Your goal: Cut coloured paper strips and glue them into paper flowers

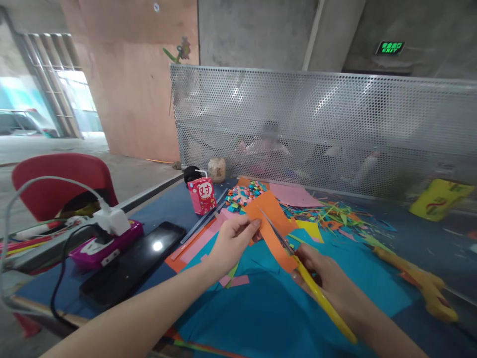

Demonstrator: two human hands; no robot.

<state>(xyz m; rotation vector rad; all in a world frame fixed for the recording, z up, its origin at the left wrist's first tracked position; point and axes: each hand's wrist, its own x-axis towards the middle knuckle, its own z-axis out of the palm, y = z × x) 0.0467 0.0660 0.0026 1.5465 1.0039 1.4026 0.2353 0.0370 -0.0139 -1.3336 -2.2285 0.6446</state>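
My left hand pinches the left edge of a sheet of orange paper between thumb and fingers. In my right hand is a pair of scissors with yellow handles. Their metal blades lie along the orange paper, and a strip of it curves down beside them on the near side. Below both hands spreads blue paper. Small pink paper pieces rest on it near my left wrist. A piece of yellow paper shows just beyond the blades.
A pile of small coloured pieces and thin paper scraps lie beyond my hands. To the left are a red drink carton, a black phone and a purple power strip. A yellow glue gun lies right; a perforated metal panel stands behind.
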